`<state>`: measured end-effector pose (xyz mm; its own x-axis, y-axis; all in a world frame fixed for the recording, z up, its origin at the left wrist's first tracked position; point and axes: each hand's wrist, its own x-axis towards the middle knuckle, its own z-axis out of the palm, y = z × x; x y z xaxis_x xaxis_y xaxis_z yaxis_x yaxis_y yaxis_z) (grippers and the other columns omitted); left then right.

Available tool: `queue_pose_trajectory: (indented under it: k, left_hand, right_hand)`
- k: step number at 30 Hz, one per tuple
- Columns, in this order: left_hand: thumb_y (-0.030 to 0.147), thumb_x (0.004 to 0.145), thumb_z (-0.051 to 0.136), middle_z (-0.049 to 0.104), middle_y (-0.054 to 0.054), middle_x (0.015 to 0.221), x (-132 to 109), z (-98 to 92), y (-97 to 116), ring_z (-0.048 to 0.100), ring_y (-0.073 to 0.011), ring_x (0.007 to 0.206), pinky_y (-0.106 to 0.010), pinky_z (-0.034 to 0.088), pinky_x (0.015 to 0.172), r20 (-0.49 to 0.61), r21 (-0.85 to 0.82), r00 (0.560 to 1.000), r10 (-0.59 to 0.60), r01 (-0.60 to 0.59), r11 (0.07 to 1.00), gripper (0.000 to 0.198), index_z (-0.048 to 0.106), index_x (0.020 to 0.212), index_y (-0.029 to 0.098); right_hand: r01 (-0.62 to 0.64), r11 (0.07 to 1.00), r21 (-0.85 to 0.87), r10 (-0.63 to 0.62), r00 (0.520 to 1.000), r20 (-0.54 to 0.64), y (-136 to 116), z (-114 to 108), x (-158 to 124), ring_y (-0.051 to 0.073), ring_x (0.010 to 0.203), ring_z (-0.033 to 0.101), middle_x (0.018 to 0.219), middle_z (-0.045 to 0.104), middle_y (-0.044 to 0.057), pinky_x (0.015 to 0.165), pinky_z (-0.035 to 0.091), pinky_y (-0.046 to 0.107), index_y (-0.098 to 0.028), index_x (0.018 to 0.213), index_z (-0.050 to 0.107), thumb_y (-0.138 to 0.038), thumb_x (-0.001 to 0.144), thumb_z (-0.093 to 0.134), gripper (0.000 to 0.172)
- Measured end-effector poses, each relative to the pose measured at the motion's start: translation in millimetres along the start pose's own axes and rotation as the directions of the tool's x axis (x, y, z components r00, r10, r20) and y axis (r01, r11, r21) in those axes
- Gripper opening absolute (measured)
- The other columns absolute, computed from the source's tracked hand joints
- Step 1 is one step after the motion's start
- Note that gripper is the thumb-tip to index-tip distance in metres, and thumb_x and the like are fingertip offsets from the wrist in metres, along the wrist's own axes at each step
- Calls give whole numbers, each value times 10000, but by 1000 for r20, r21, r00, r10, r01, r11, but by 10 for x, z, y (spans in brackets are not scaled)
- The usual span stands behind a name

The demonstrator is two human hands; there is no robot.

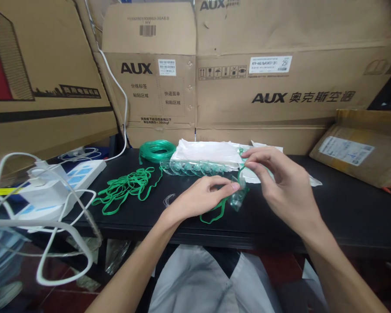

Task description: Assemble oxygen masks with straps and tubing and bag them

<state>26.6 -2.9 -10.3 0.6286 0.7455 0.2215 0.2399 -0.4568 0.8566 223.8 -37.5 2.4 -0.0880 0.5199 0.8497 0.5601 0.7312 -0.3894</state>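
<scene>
Between my hands is a small clear-green plastic piece (pixel 237 200), perhaps a breathing mask; its full shape is hidden. My left hand (pixel 202 195) is closed on this piece, thumb along its near side. A green elastic strap (pixel 217 215) loops down below the left fingers to the table. My right hand (pixel 278 182) pinches the strap's upper end above the plastic piece, thumb against index finger. Just behind the hands, a row of clear plastic masks (pixel 195 167) lies along a white wrapped bundle (pixel 207 152).
Left of the masks are a coil of green tubing (pixel 156 151) and a tangle of green elastic straps (pixel 127 187). A white power strip (pixel 81 178) with looping cables occupies the table's left. Cardboard boxes (pixel 156 91) wall off the back; a taped carton (pixel 352 148) stands at right.
</scene>
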Motion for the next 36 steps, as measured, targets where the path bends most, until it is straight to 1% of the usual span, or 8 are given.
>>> queue_pose_trajectory:
  k: [4, 7, 10, 16, 20, 23, 29, 36]
  left_hand:
    - [624, 893, 642, 537, 40, 621, 3, 56, -59, 435, -127, 561, -258, 307, 554, 33, 75, 998, -56, 54, 996, 476, 772, 1048, 193]
    - [604, 929, 590, 481, 40, 607, 21, 109, -83, 389, -119, 567, -256, 273, 536, -44, 64, 998, -42, 44, 997, 464, 776, 922, 179]
    - [540, 977, 526, 480, 35, 630, 46, 125, -87, 354, -111, 584, -247, 271, 554, -146, 3, 989, -26, 26, 1000, 451, 778, 879, 179]
    - [489, 952, 560, 429, 38, 539, 69, 67, -103, 361, -117, 537, -257, 258, 523, -354, -133, 933, -62, 16, 991, 419, 753, 769, 165]
    - [434, 934, 586, 501, 26, 558, 70, 49, -84, 451, -128, 571, -247, 350, 557, -422, -236, 906, -45, -62, 970, 355, 732, 758, 162]
    - [366, 928, 577, 557, 12, 595, 70, 42, -60, 501, -133, 596, -247, 401, 585, -409, -312, 912, -20, -119, 943, 302, 716, 754, 162]
    - [276, 929, 565, 655, -21, 758, 49, -19, -30, 521, -115, 639, -224, 411, 575, -391, -318, 919, 53, -189, 929, 266, 794, 865, 158]
    - [235, 925, 574, 704, -31, 840, 31, -33, -18, 550, -110, 659, -211, 433, 579, -323, -265, 940, 108, -200, 943, 250, 814, 956, 177]
  right_hand:
    - [59, 998, -36, -57, 997, 55, -62, 92, -26, 208, 1063, 677, 1087, 712, 54, 941, 501, 368, -234, 943, 628, -113, 995, 581, 140]
    - [67, 997, -22, -65, 994, 84, -105, 131, -46, 213, 1089, 683, 1110, 720, 58, 954, 512, 368, -238, 963, 651, -124, 1000, 580, 140]
    - [21, 1000, -23, -20, 998, 68, -132, 144, -54, 233, 1164, 665, 1226, 711, 56, 1020, 511, 405, -278, 1165, 671, -181, 993, 620, 204]
    - [-259, 963, 76, 263, 964, -43, -57, 120, -21, 265, 1158, 670, 1250, 679, 80, 941, 582, 420, -289, 1306, 600, -402, 934, 714, 405]
    - [-517, 840, 161, 487, 851, 196, 55, 145, -33, 241, 846, 744, 1021, 714, 56, 755, 617, 386, -253, 1285, 601, -512, 844, 789, 546]
    - [-578, 776, 254, 503, 809, 305, 83, 170, -46, 220, 774, 740, 907, 694, 20, 734, 625, 374, -236, 1238, 633, -545, 850, 773, 515]
    - [-573, 686, 449, 493, 820, 292, 59, 144, -20, 242, 1002, 727, 1093, 733, 61, 824, 636, 356, -231, 1049, 729, -505, 871, 770, 330]
    - [-580, 618, 531, 542, 803, 247, 166, 130, -2, 155, 783, 667, 814, 644, -18, 687, 582, 261, -244, 940, 657, -449, 876, 783, 250]
